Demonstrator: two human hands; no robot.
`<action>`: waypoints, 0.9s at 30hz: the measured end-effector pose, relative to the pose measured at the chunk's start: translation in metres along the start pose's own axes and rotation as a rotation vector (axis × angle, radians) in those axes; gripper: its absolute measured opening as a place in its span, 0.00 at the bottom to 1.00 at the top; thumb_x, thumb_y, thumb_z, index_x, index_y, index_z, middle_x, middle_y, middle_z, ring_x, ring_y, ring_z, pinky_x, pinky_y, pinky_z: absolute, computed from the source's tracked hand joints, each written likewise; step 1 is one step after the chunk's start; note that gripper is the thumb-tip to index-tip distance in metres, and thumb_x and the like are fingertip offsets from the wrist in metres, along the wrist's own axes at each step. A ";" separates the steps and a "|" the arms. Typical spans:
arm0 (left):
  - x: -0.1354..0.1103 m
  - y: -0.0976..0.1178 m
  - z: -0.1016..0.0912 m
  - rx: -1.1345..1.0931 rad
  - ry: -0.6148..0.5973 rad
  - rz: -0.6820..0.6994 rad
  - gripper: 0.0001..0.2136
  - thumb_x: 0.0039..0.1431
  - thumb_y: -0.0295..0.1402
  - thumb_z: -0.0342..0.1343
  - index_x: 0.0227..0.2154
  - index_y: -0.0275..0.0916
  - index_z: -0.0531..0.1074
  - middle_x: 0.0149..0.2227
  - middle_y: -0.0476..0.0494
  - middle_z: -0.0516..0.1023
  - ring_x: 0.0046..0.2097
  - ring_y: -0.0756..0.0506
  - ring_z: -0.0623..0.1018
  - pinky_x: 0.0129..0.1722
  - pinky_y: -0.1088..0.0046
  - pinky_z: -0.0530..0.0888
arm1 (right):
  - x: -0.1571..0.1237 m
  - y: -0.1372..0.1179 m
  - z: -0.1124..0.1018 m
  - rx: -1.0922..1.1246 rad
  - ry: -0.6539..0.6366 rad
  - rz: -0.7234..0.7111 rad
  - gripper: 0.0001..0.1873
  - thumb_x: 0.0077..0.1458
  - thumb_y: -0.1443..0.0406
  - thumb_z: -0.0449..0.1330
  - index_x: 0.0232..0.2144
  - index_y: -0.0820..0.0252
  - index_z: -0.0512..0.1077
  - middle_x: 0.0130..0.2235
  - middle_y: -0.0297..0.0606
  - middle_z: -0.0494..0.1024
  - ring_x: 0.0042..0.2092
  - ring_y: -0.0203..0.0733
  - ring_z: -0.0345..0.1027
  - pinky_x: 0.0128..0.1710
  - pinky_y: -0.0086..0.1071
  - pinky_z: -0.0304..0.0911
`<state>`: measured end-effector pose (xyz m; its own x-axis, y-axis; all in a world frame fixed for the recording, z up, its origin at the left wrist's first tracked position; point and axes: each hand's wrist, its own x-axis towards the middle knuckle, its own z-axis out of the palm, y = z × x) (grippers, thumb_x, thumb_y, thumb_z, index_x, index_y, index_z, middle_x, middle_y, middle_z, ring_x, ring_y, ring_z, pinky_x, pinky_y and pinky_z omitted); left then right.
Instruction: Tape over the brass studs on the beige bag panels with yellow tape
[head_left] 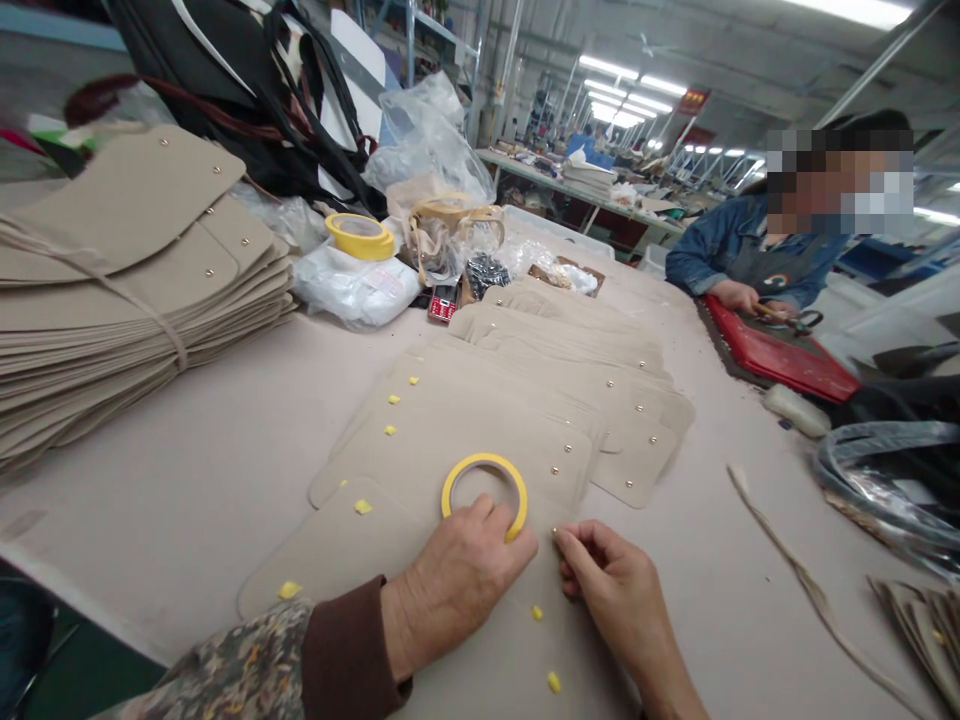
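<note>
My left hand (469,570), in a camouflage sleeve with a brown cuff, is closed around the near side of a roll of yellow tape (448,492). Under it lie beige, leather-like panels (480,410), overlapping on the table. Small yellow tape pieces (363,507) stick to their left side, and metal studs (568,449) dot the right. Beside the left hand, my right hand (611,580) pinches thumb and forefinger at the nearest panel's right edge. A tiny shiny spot shows at the thumb tip; what the fingers hold is too small to tell.
A tied stack of beige panels (112,320) stands at the left. Behind it are another yellow tape roll (360,237) and plastic bags (356,290). A fabric strip (802,580) lies at right. Across the table, a person (757,265) works over a red board (772,350).
</note>
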<state>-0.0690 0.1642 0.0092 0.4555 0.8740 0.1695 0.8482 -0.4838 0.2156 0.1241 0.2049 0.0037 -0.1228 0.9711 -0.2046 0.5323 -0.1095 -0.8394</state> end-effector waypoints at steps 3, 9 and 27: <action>-0.001 0.000 -0.001 -0.026 -0.005 -0.017 0.04 0.64 0.24 0.49 0.35 0.40 0.63 0.35 0.44 0.68 0.37 0.41 0.68 0.33 0.65 0.72 | 0.001 -0.006 0.002 -0.168 0.020 -0.114 0.18 0.55 0.51 0.57 0.26 0.59 0.74 0.20 0.31 0.72 0.21 0.36 0.64 0.22 0.28 0.63; -0.001 -0.001 -0.001 -0.041 -0.011 -0.018 0.05 0.63 0.23 0.48 0.35 0.40 0.63 0.35 0.44 0.67 0.37 0.41 0.68 0.33 0.64 0.72 | 0.006 -0.007 0.003 -0.290 0.044 -0.155 0.15 0.56 0.54 0.56 0.29 0.58 0.73 0.20 0.31 0.73 0.20 0.37 0.65 0.22 0.28 0.62; -0.009 0.006 -0.004 0.076 -0.088 -0.007 0.06 0.62 0.21 0.46 0.38 0.39 0.60 0.34 0.45 0.68 0.34 0.43 0.71 0.33 0.67 0.72 | 0.002 0.000 0.010 -0.429 0.146 -0.431 0.11 0.61 0.63 0.54 0.31 0.58 0.74 0.30 0.36 0.79 0.31 0.40 0.73 0.34 0.32 0.65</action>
<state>-0.0694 0.1529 0.0130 0.4684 0.8797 0.0821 0.8682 -0.4755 0.1419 0.1156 0.2044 -0.0015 -0.3018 0.9315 0.2032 0.7530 0.3636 -0.5484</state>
